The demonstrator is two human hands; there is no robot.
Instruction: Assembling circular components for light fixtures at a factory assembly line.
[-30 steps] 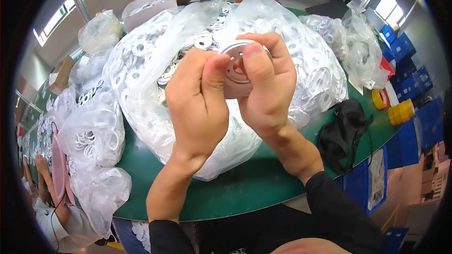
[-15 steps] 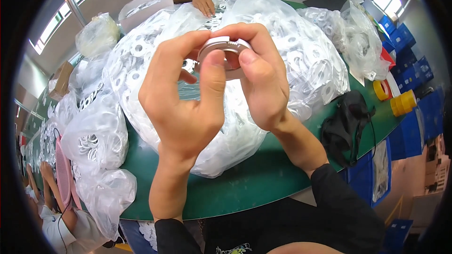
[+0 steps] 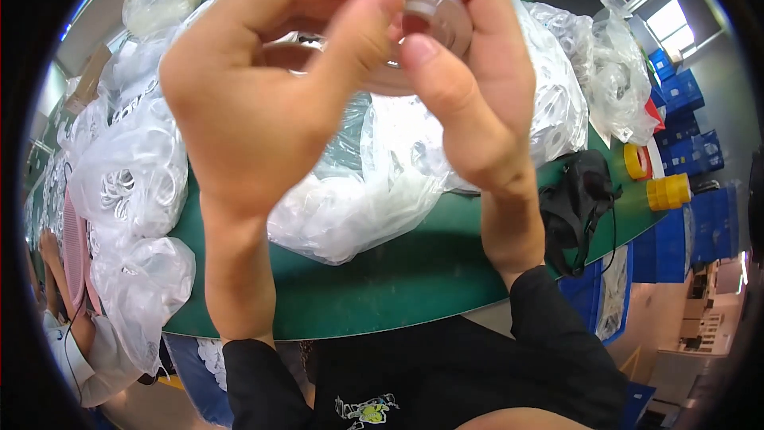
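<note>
Both my hands are raised close to the camera over the table, holding one pale ring-shaped part between them. The part is round, with an open middle and a short toothed notch at its upper edge. My left hand grips its left side, thumb across the front. My right hand closes round the right side, its thumb tip on the ring's face. Motion smears the left hand and part of the ring. Beneath the hands lies a large clear plastic bag; white ring parts show through the plastic on the right.
The green table carries more filled plastic bags at the left. At the right lie a black bag and yellow tape rolls. Blue bins stand beyond. Another person's arm shows at far left.
My hands and the ring part have come up nearer the camera and look larger. The view has tilted down, so the person across is mostly out of frame.
</note>
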